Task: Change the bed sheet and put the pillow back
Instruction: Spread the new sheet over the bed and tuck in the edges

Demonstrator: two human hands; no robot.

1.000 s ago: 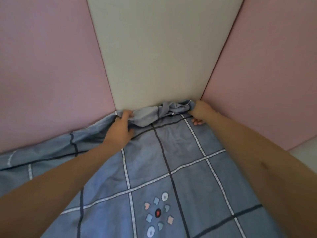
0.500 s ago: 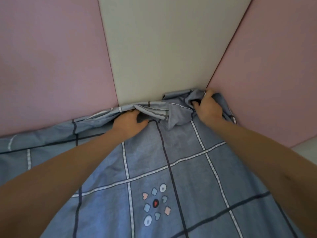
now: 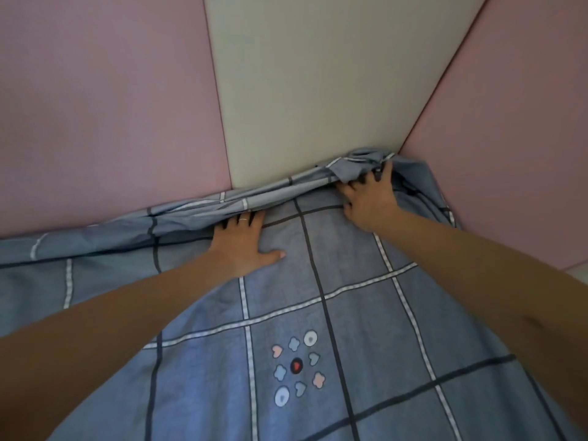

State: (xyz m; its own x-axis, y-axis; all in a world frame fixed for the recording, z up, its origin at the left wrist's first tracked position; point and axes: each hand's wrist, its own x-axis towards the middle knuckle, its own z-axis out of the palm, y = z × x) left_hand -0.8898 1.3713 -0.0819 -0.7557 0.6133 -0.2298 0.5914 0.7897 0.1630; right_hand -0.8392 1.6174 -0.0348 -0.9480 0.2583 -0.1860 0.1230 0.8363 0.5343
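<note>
Head view. Surface, room?
— Blue bed sheet [image 3: 318,281], checked in white and dark lines, spread flat over the bed and filling the lower frame. A small motif of hearts and flowers [image 3: 297,366] is printed near centre. Padded wall behind: left pink panel [image 3: 105,106], cream panel [image 3: 311,90] in the middle, right pink panel [image 3: 515,138]. They stand at angles to each other, making a corner at the right.

Where's the loose cloth?
— The sheet's far edge lies bunched in a long fold [image 3: 254,202] against the base of the panels, thickest in that corner.

Hands?
— The left hand [image 3: 241,243] lies flat on the sheet, palm down, thumb out to the side, fingertips slid under the fold; ring [image 3: 243,220] on one finger. The right hand [image 3: 370,202] is at the corner, fingers splayed and straight, pressing into the bunch. Neither closes on the cloth.

Anything blocking?
— Bare forearms [image 3: 111,329] cross both lower corners and cover much of the sheet. The fold hides the left fingertips.
</note>
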